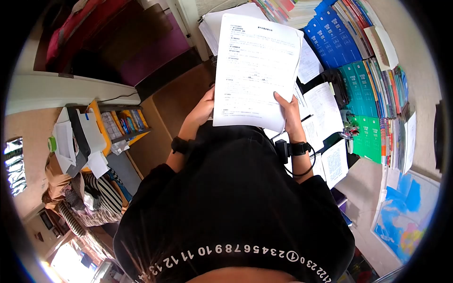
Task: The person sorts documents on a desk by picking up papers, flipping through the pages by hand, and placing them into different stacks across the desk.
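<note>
Printed sheets (257,75) occupy the frame's upper centre; the right hand (291,113) clamps their lower right edge; the fingers of the left hand (204,108) are hidden behind the left edge, closure indeterminable. Loosened right-hand pressure could let sheets slip out of alignment.

a small yellow-sided shelf unit (96,123) stands near a plain beige wall (34,112), beside a brown floor (171,101); bright white light (71,262) glares at lower left.
</note>
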Tool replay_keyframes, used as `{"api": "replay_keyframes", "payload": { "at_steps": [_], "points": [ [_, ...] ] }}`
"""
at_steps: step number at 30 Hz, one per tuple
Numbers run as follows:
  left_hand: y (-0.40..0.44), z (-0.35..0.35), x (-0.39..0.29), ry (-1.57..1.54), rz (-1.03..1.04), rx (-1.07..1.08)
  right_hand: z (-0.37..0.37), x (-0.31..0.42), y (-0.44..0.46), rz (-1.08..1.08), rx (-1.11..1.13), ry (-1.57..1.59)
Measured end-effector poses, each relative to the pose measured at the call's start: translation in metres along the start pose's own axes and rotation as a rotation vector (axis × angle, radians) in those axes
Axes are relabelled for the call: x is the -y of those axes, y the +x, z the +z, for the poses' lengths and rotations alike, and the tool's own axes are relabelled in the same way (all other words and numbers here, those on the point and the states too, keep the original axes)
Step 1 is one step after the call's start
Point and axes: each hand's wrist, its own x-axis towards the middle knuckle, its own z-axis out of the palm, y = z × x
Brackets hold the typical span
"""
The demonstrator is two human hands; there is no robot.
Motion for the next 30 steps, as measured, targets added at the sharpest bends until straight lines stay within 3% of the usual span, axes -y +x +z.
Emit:
{"api": "replay_keyframes", "payload": {
  "at_steps": [5, 17, 24, 28, 30],
  "points": [
    [0.006, 0.033, -0.025, -0.258, 0.044, -0.071, -0.011, -0.002, -0.008, -0.008, 0.013, 0.02],
    [0.053, 0.05, -0.005, 0.035, 0.185, -0.016, -0.052, -0.028, 0.001, -0.065, -0.037, -0.017],
    [0.076, 0.057, -0.016, 0.736, 0.397, -0.094, -0.084, 0.006, 0.022, -0.286, -0.088, 0.041],
    [0.076, 0.062, -0.025, 1.023, 0.324, -0.076, -0.091, 0.019, 0.025, -0.275, -0.076, 0.061],
    [0.084, 0.06, -0.02, 0.995, 0.51, 0.01, -0.094, 0.017, 0.026, -0.288, -0.01, 0.054]
  ]
}}
